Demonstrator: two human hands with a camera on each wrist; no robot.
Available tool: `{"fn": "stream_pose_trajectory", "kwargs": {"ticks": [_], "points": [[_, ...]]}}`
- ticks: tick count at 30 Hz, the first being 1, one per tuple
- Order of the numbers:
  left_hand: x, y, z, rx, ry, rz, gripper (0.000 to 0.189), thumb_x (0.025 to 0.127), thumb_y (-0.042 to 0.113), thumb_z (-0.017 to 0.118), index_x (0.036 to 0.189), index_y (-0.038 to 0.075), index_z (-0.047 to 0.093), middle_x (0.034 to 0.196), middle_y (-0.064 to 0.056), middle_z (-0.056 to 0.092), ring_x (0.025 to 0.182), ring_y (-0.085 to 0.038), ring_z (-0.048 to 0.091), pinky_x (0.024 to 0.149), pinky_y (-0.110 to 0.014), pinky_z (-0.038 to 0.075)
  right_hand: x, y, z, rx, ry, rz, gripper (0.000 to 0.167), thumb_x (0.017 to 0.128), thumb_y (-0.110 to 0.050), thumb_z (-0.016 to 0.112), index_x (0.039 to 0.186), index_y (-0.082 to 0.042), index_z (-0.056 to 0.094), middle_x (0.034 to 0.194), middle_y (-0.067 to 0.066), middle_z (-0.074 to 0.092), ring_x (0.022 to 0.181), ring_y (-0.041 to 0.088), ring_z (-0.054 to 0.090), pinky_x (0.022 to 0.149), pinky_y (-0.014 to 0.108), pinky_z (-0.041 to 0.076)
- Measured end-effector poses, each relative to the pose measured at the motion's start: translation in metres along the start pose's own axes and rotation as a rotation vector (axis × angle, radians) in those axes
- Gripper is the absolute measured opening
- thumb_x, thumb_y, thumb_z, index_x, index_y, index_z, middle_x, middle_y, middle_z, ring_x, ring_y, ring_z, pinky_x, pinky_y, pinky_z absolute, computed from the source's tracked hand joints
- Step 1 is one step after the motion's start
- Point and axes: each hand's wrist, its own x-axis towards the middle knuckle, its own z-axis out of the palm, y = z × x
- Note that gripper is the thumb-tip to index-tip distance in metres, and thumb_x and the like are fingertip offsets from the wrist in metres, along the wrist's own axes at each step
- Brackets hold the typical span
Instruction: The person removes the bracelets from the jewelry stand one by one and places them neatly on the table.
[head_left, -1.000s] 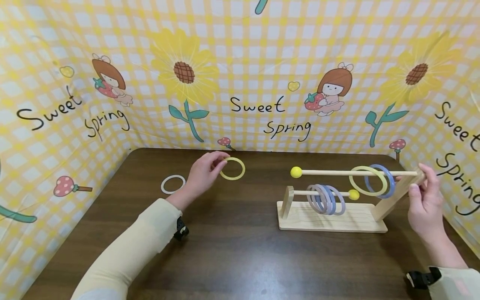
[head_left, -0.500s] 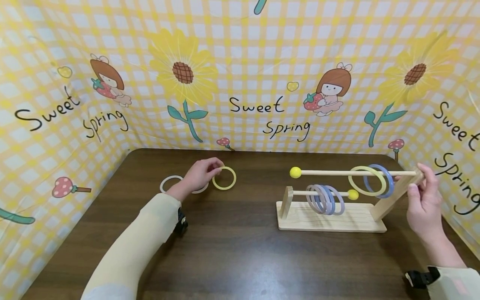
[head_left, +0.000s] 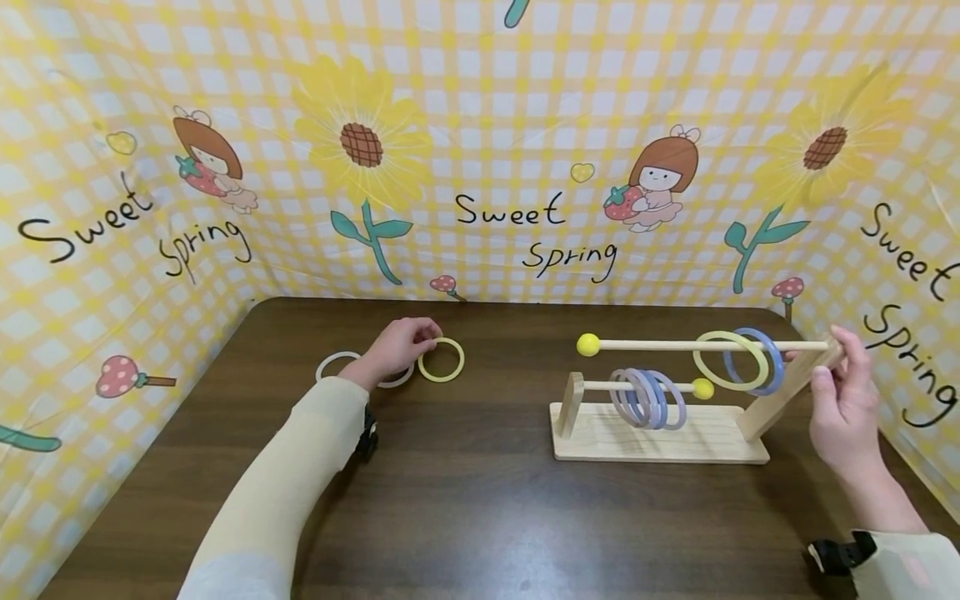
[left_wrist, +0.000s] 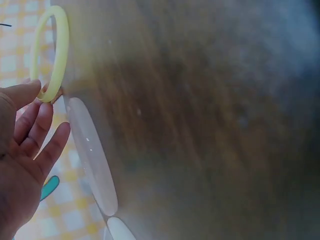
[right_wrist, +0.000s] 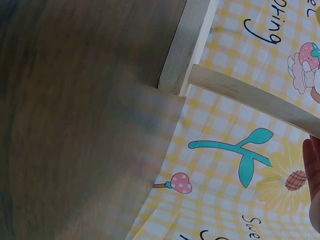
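My left hand (head_left: 397, 346) pinches a yellow ring (head_left: 462, 360) between thumb and fingers, over the far left of the table. In the left wrist view the yellow ring (left_wrist: 62, 45) stands on edge in the pinch, other fingers loosely spread. Close by lie two pale rings, a white ring (head_left: 321, 364) and a pinkish ring (left_wrist: 92, 155), partly hidden by the hand in the head view. My right hand (head_left: 847, 408) grips the top of the slanted post (head_left: 783, 400) of a wooden ring rack. The right wrist view shows only part of that hand (right_wrist: 314, 185).
The rack's base (head_left: 600, 446) stands on the dark table (head_left: 465, 500). Its upper rod (head_left: 645, 345) carries a yellow-green ring (head_left: 698, 367) and a blue ring (head_left: 782, 358). Several purple and blue rings hang on the lower rod. A checked cloth (head_left: 495, 125) encloses the table.
My left hand has moved left and down with the yellow ring, bringing it nearer the pale rings. One more pale ring now shows behind the hand. The right hand keeps its grip.
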Motion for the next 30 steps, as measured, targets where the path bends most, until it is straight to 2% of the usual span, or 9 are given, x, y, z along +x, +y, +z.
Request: {"fn": "stream_pose_trajectory", "kwargs": {"ticks": [5,15,27,30], "points": [[0.0048,-0.0027,0.0018,0.031,-0.03,-0.027,0.011,0.095,0.007,0.062,0.104,0.005,0.067,0.089,-0.006,0.064,0.084,-0.023,0.058,0.078,-0.039,0.048,-0.0009,0.002,0.0008,0.019,0.009,-0.002,0.036,0.099,0.009,0.036,0.132,0.016,0.024,0.109,-0.016,0.062,0.1,0.001,0.058,0.081,0.01,0.042],[0.011,-0.0062,0.0025,0.108,-0.085,-0.038,0.008,0.092,0.004,0.065,0.098,0.007,0.069,0.088,-0.003,0.064,0.084,-0.021,0.058,0.079,-0.039,0.047,-0.0001,0.0026,0.0009,0.02,0.007,-0.008,0.037,0.098,0.01,0.037,0.132,0.018,0.025,0.109,-0.015,0.062,0.101,0.002,0.059,0.083,0.011,0.043],[0.0076,-0.0059,0.0016,0.082,-0.075,-0.012,0.011,0.091,-0.001,0.064,0.095,0.008,0.07,0.089,-0.003,0.065,0.086,-0.021,0.059,0.079,-0.04,0.047,0.0002,0.0028,0.0007,0.01,0.009,-0.007,0.037,0.098,0.01,0.037,0.132,0.017,0.025,0.109,-0.016,0.062,0.101,0.001,0.059,0.082,0.01,0.043],[0.0065,-0.0047,0.0011,0.071,-0.077,-0.025,0.011,0.091,0.0,0.064,0.097,0.007,0.07,0.091,-0.005,0.066,0.088,-0.023,0.06,0.082,-0.041,0.047,-0.0006,0.0026,0.0006,0.003,0.006,-0.005,0.037,0.098,0.01,0.036,0.133,0.017,0.025,0.11,-0.016,0.061,0.101,0.001,0.058,0.082,0.01,0.042]]}}
